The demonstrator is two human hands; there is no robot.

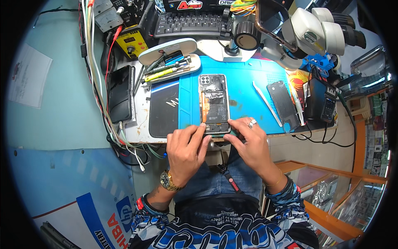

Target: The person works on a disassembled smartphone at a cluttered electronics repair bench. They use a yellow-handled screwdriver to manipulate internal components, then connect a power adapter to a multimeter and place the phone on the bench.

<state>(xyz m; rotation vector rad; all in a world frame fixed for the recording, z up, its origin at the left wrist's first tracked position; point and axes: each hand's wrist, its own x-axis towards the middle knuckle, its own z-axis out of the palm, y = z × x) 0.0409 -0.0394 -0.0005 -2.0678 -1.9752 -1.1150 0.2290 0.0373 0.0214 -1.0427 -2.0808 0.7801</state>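
A smartphone (215, 103) with its back off lies upright on the blue work mat (248, 87). Its camera cluster is at the far end, and an orange flex strip runs along its left side beside the black battery. My left hand (186, 145) has its fingertips on the phone's near left corner, thumb at the near edge. At the near right corner, my right hand (252, 143) pinches in the same way, index finger on the side and thumb below. A dark phone back panel (282, 103) and silver tweezers (267, 103) lie to the right.
An open tool case (172, 66) with screwdrivers stands far left, near a dark pad (163, 108) and black phones (121, 93). Behind are a keyboard (190, 25) and a microscope (309, 31). A black device (321, 103) sits at right; cables (99, 83) hang at left.
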